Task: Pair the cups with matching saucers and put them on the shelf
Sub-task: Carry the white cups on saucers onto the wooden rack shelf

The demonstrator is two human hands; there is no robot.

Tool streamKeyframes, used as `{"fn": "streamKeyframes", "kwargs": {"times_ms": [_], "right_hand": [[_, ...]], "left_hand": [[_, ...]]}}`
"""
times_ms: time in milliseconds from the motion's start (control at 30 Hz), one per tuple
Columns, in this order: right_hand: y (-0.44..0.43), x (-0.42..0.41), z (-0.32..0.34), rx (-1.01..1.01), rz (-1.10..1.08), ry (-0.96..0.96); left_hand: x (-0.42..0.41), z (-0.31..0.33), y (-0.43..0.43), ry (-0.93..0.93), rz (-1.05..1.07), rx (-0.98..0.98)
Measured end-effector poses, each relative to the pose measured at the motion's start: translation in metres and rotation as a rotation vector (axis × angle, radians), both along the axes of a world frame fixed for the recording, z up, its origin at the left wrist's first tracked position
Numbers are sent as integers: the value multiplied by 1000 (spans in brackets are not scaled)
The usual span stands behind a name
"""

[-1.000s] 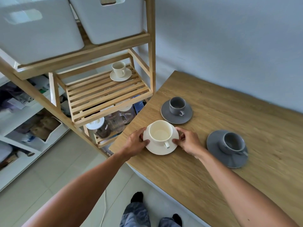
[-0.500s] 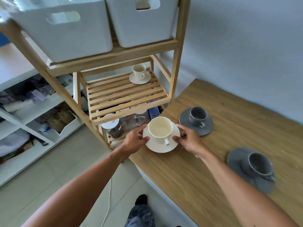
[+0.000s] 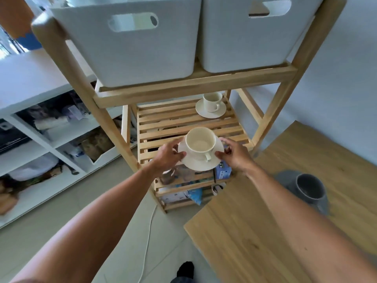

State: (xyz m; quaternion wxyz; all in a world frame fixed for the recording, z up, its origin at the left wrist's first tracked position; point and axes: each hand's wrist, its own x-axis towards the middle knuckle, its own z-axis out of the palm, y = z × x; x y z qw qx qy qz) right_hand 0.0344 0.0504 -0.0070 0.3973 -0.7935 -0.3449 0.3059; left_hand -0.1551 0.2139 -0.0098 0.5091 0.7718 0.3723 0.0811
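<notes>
Head view: both hands carry a cream saucer with a cream cup standing on it, the left hand and right hand each with its grip clamped on an opposite rim, held in the air at the front edge of the slatted shelf. Another cream cup on its saucer sits at the shelf's back right, and a grey cup stands blurred on the bench.

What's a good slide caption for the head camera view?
Both hands, left hand and right hand, carry a cream cup on its saucer toward the slatted shelf.
</notes>
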Motion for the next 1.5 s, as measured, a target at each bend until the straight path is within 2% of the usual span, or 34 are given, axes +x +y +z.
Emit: {"fn": "streamKeyframes", "kwargs": {"times_ms": [300, 600, 700, 1033, 1500], "right_hand": [[122, 46, -32, -5, 34, -52], [203, 62, -56, -3, 116, -154], [225, 67, -65, 0, 128, -182], [275, 70, -81, -20, 155, -252], [295, 73, -93, -47, 116, -296]], "left_hand": [[47, -25, 103, 66, 116, 133], [61, -46, 165, 90, 189, 160], [64, -52, 182, 87, 226, 113], [71, -69, 229, 131, 314, 26], [75, -86, 251, 287, 339, 154]]}}
